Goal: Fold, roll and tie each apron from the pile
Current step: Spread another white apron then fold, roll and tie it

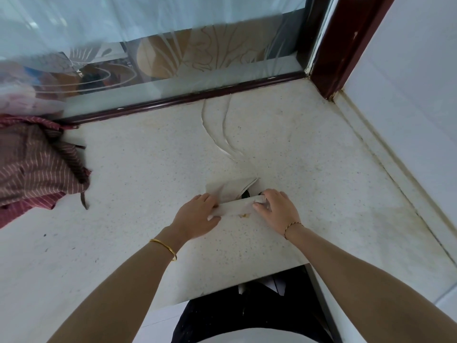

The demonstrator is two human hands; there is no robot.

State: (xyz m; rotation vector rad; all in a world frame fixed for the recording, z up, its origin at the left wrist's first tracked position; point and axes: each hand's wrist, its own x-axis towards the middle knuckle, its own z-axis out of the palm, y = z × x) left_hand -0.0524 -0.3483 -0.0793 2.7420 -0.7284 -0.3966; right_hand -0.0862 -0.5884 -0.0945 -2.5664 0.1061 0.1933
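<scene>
Rolling the beige apron on the desk

Rolling is where you are: both of your hands sit on a beige apron (233, 194) near the middle of the speckled white desk (153, 164). Your left hand (197, 216) lies over the left end of the roll, fingers curled over the cloth and thumb tucked under its near edge. Your right hand (277, 209) grips the right end, fingertips bent round the rolled tip. The near part of the apron is already a tight tube between your hands; the unrolled part lies flat just beyond it, running to a point on the right. Two pale apron strings (227, 134) trail from that point across the desk toward the glass partition (173, 58) (they blend into the surface, so look closely). A small brownish stain shows on the roll near your right thumb.

Well apart, at the desk's left edge, the pile of striped maroon aprons (34, 167) lies crumpled against the partition's dark frame. A gold bangle (164, 248) circles your left wrist, a thin bracelet (293, 226) your right.
</scene>
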